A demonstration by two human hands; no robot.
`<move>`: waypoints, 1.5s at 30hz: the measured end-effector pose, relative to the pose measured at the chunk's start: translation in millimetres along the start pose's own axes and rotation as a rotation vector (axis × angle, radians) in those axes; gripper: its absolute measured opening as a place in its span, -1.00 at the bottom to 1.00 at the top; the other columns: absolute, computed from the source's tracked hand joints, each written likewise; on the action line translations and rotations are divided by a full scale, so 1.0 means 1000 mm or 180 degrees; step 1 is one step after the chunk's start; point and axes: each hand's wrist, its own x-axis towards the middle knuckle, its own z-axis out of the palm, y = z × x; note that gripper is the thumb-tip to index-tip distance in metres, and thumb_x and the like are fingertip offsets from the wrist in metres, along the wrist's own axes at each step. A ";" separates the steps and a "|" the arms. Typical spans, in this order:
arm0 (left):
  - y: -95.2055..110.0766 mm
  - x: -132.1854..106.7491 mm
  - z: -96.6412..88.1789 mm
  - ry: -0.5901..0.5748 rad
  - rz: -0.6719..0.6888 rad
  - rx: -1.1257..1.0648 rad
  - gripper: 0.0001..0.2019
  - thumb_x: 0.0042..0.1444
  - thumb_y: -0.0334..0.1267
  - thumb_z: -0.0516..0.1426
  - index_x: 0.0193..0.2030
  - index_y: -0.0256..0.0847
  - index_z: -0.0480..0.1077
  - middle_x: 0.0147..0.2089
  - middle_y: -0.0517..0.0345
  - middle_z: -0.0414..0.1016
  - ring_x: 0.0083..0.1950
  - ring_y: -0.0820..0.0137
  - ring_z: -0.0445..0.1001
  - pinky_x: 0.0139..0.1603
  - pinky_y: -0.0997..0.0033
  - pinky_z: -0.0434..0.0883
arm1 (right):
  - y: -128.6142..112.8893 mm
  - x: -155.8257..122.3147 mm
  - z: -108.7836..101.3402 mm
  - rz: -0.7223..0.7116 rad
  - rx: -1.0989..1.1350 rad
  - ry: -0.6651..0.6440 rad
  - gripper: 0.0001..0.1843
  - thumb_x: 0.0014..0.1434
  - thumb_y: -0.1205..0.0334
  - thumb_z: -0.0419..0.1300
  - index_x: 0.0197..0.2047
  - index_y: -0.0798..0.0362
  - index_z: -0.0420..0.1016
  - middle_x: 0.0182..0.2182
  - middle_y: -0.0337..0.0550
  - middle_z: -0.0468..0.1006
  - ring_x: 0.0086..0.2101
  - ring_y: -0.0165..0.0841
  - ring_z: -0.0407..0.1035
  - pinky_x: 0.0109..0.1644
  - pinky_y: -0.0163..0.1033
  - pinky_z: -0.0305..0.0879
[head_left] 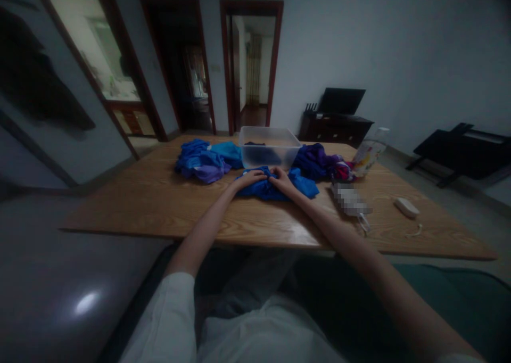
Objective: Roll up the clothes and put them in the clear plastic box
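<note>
A crumpled blue garment (275,188) lies on the wooden table (159,203) in front of a clear plastic bin (268,146). My left hand (251,178) rests on the garment's left part with its fingers curled into the cloth. My right hand (281,180) sits right beside it, fingers bent and gripping the same cloth. The two hands nearly touch over the middle of the garment. Something dark lies inside the bin.
A heap of blue and purple clothes (205,162) lies left of the bin, a purple and pink heap (323,163) to its right. A tilted bottle (369,153), a blurred object (350,200) and a small white device (406,207) sit on the table's right side.
</note>
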 end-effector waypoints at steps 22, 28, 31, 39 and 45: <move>0.010 -0.011 -0.004 0.0048 -0.0067 0.0239 -0.66 0.15 -0.18 0.20 0.01 -0.29 0.54 0.13 -0.06 0.58 0.19 0.15 0.50 0.33 0.20 0.36 | -0.014 -0.010 -0.003 -0.0619 -0.1135 -0.0169 -0.76 0.07 0.17 0.18 -0.16 0.03 0.35 -0.28 -0.17 0.47 -0.28 -0.26 0.34 -0.16 -0.21 0.23; 0.010 -0.011 -0.005 0.0059 -0.0179 0.0082 -0.64 0.11 -0.16 0.23 0.02 -0.26 0.56 0.13 -0.05 0.59 0.19 0.14 0.50 0.33 0.22 0.36 | -0.015 -0.010 -0.003 -0.0636 -0.1235 -0.0196 -0.74 0.08 0.17 0.18 -0.14 0.04 0.36 -0.27 -0.15 0.49 -0.28 -0.26 0.36 -0.17 -0.21 0.24; 0.009 -0.011 -0.006 0.0055 -0.0170 0.0040 -0.59 0.07 -0.10 0.27 0.04 -0.24 0.57 0.16 -0.05 0.57 0.23 0.10 0.47 0.34 0.22 0.34 | -0.015 -0.010 -0.003 -0.0677 -0.1219 -0.0194 -0.76 0.10 0.15 0.17 -0.15 0.04 0.34 -0.26 -0.14 0.49 -0.27 -0.25 0.37 -0.15 -0.21 0.25; 0.006 -0.010 0.001 0.0019 -0.0188 -0.0117 -0.37 0.00 0.21 0.31 0.01 -0.32 0.54 0.03 -0.10 0.60 0.06 0.10 0.53 0.14 0.19 0.43 | -0.016 -0.011 -0.004 -0.0730 -0.1241 -0.0339 -0.75 0.11 0.17 0.17 -0.13 0.05 0.35 -0.23 -0.09 0.50 -0.30 -0.26 0.34 -0.20 -0.21 0.24; 0.004 -0.008 0.001 0.0059 -0.0163 -0.0126 -0.39 -0.01 0.20 0.31 -0.04 -0.33 0.55 0.00 -0.10 0.60 0.03 0.13 0.52 0.13 0.23 0.43 | -0.017 -0.012 -0.006 -0.0777 -0.1152 -0.0424 -0.72 0.11 0.20 0.17 -0.09 0.05 0.35 -0.26 -0.14 0.48 -0.32 -0.28 0.31 -0.22 -0.23 0.23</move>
